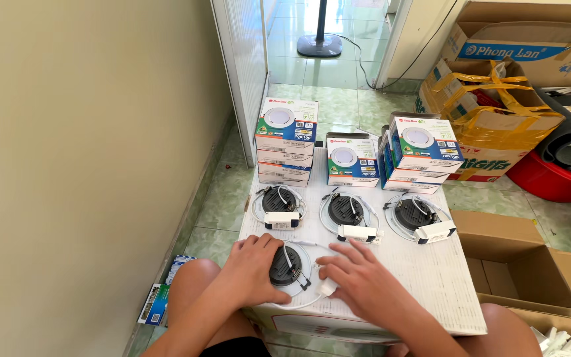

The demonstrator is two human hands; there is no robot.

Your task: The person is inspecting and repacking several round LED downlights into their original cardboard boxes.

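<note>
the near lamp (287,266), a round recessed light lying face down with its black back up, sits at the front edge of the white board (431,277), between the two hands. the left hand (254,268) lies at the lamp's 9 o'clock, palm down, fingers curled loosely over the lamp's rim and touching it; it is not clenched, and whether it truly grips the rim i cannot tell. the right hand (359,281) lies at the lamp's 3 o'clock, flat and spread, fingers pointing toward 10 o'clock. its fingertips rest at the small white driver (327,288) that trails from the lamp on a thin white wire (297,305); it seems to press or pinch the driver, though the view is too small to be sure.

at 12 o'clock from the near lamp stand three more lamps in a row, each face down with a white driver beside it: the left lamp (279,201), the middle lamp (345,210) and the right lamp (413,214). behind them, farther toward 12 o'clock, are stacks of printed boxes (286,141), well apart from the hands. at 3 o'clock, off the board, an open carton (530,261) sits on the green tiled floor (223,198). bare knees show below the board's near edge.
</note>
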